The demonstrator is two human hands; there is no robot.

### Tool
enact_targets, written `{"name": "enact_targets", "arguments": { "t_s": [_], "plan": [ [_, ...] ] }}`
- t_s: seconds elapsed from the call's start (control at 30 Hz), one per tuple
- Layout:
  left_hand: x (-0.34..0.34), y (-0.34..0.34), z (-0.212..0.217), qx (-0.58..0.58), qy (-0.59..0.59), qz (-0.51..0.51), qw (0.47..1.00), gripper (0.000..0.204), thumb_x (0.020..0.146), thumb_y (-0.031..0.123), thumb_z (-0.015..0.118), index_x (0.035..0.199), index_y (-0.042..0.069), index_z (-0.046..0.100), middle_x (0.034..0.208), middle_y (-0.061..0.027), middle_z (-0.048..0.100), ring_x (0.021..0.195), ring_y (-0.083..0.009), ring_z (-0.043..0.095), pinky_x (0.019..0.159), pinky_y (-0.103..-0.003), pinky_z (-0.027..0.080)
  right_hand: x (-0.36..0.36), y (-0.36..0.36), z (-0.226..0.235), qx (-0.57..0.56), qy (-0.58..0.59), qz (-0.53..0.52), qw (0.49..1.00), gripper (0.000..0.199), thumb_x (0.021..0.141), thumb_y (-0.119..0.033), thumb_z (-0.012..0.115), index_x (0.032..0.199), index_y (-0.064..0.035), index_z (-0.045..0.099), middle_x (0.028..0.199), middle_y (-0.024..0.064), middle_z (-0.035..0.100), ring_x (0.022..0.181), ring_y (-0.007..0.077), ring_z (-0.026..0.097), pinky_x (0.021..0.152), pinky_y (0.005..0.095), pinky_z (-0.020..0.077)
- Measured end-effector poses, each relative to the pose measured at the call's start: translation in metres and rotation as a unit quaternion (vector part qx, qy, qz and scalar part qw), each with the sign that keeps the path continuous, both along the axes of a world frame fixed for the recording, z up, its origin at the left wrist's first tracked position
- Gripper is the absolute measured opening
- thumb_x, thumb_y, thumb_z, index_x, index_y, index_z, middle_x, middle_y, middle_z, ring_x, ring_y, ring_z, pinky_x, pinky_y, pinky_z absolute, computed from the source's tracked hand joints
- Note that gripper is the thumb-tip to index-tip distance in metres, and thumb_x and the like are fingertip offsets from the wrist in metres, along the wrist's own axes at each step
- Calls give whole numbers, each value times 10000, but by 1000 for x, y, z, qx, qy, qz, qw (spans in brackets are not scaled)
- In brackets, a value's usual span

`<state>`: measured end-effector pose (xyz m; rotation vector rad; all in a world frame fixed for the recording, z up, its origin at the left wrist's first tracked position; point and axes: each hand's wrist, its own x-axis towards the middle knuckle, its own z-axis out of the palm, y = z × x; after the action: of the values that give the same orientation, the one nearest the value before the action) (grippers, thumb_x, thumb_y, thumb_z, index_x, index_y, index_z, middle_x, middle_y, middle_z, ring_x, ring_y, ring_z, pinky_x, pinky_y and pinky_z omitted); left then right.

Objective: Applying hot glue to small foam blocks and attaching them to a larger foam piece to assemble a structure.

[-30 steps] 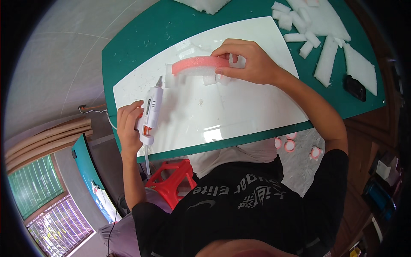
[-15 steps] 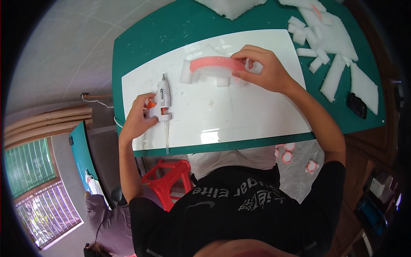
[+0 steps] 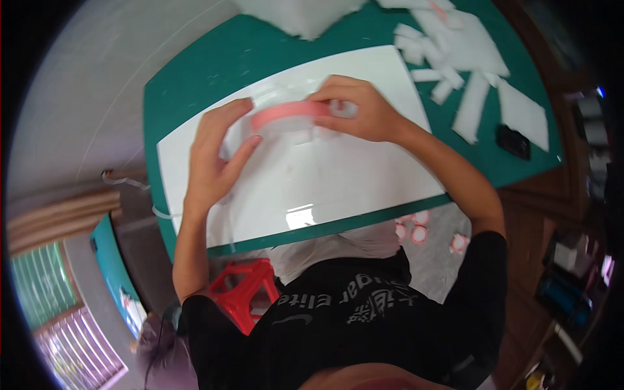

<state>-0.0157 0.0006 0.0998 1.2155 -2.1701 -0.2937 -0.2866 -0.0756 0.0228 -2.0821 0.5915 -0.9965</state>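
Observation:
A curved pink foam strip point(image 3: 283, 115) with white foam along it lies over the white sheet point(image 3: 338, 175). My right hand point(image 3: 365, 109) pinches its right end between thumb and fingers. At the strip's left end, my left hand point(image 3: 213, 146) is open, thumb and fingers spread apart around that end; whether they touch it I cannot tell. A small white foam block point(image 3: 303, 138) shows just below the strip. The white glue gun is mostly hidden behind my left hand and wrist; motion blurs this area.
White foam pieces point(image 3: 471, 45) lie at the far right of the green table point(image 3: 208, 71), with a black object point(image 3: 513, 142) beside them. A larger white foam sheet point(image 3: 299, 16) is at the far edge. A red stool point(image 3: 244, 292) stands below. Pink-and-white pieces point(image 3: 420, 234) lie on the floor.
My left hand has left the glue gun and moved up and right to the strip's left end. My right hand still holds the strip. The whole view has shifted.

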Motion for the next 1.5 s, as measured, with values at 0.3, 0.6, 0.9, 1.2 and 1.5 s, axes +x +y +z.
{"name": "enact_targets", "arguments": {
  "t_s": [0.3,0.6,0.9,1.2,1.5],
  "plan": [
    [-11,-12,-18,67,34,27,997,189,844,27,726,1019,7,659,1122,-134,706,1029,-278,661,912,-342,509,-20,-16,1,104,-19,-5,994,314,963,-234,556,1220,-84,656,1144,59,586,963,160,550,792,269,459],
    [-9,-11,-23,45,21,12,999,195,855,62,723,1031,17,652,1100,-118,697,1010,-297,636,883,-365,496,-120,-65,86,68,-269,-324,904,342,1051,-292,461,951,-39,668,688,-36,496,593,48,434,532,201,337],
    [-3,-9,-22,37,14,-14,999,211,860,67,711,1055,16,649,1084,-128,682,995,-303,622,901,-370,479,-281,-66,99,169,-622,153,749,306,998,-246,506,1076,26,622,737,-37,442,638,72,391,544,237,324],
    [5,-6,-21,4,-5,-21,1000,199,864,76,703,1049,39,640,1043,-123,673,988,-299,614,901,-382,455,-116,-7,80,189,435,22,880,366,815,-285,761,1065,-70,601,803,14,603,740,111,585,612,285,440],
    [0,-4,-18,24,-12,-34,999,194,851,63,715,1021,40,623,1089,-110,671,1020,-305,611,915,-384,458,-68,-3,61,86,497,52,862,358,714,-215,767,949,-41,560,778,110,594,721,232,593,664,352,462]
  ]
}}
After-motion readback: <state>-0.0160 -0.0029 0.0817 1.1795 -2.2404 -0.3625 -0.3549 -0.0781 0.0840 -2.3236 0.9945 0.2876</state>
